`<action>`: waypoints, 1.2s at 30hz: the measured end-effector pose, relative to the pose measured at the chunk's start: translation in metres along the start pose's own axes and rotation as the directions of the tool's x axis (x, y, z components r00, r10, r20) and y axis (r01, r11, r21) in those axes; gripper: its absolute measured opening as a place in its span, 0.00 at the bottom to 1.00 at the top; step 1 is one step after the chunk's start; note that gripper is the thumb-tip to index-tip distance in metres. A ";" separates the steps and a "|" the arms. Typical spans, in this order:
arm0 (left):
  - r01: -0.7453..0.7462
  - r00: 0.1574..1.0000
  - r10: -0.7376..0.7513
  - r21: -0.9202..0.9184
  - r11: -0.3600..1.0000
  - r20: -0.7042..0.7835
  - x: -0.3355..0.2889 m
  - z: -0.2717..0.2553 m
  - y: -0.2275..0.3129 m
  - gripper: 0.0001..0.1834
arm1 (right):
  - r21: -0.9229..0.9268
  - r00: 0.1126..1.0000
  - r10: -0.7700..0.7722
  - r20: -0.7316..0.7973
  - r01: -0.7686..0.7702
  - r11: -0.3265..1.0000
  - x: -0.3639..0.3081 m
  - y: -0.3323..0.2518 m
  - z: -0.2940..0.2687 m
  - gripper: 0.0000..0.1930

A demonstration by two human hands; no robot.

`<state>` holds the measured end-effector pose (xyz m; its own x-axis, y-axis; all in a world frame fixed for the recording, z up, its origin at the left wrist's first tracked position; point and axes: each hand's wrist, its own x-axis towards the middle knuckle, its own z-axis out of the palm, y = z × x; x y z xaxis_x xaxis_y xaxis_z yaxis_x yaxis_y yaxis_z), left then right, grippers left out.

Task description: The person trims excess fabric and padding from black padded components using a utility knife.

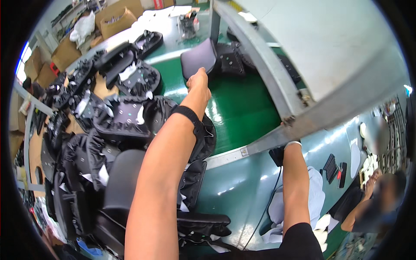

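My left hand (pixel 199 82), a black band on its wrist, reaches far over the green conveyor belt (pixel 238 104). Its fingers are curled at the near edge of a smooth black padded seat cushion (pixel 198 58), which is tilted up. Just behind that one lies another cushion (pixel 229 58), its gathered black cover edge showing. My right hand (pixel 291 141) is at the corner of the grey metal frame (pixel 277 73); the beam hides most of its fingers. A black object (pixel 276 156) with a cable sits beside my right wrist, and I cannot make out what it is.
Several black cushions (pixel 125 117) with gathered covers are piled on the left. Light-blue cloth (pixel 318 190) lies by my right forearm. A co-worker (pixel 381 199) is at the far right, near black strips (pixel 330 168) on the table. Cardboard boxes (pixel 117 21) stand at the back left.
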<state>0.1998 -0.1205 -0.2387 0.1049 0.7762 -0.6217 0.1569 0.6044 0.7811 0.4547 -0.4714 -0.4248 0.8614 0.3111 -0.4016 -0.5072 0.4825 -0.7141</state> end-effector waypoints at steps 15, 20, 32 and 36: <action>-0.013 0.994 0.032 -0.176 0.984 0.104 0.151 0.000 -0.026 0.34 | -0.238 0.912 0.328 0.245 -0.272 0.933 -0.003 -0.142 0.120 0.21; -0.061 0.840 0.275 -0.421 0.905 0.468 0.125 -0.015 -0.030 0.13 | -0.116 0.982 0.182 -0.050 -0.187 0.975 0.026 -0.056 0.208 0.33; -0.256 0.734 0.229 -0.052 0.965 0.640 0.068 0.022 -0.042 0.33 | -0.544 0.969 0.156 0.189 -0.029 0.838 0.056 0.039 0.245 0.55; -0.126 0.757 0.086 0.015 0.992 0.648 0.015 0.022 -0.046 0.33 | -0.487 0.978 0.134 0.160 -0.040 0.873 0.047 0.026 0.226 0.53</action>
<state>0.2158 -0.1403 -0.2851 0.7289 0.5236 -0.4410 0.1568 0.4993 0.8521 0.4757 -0.2585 -0.3329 0.7698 0.5000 -0.3968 -0.4634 0.0102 -0.8861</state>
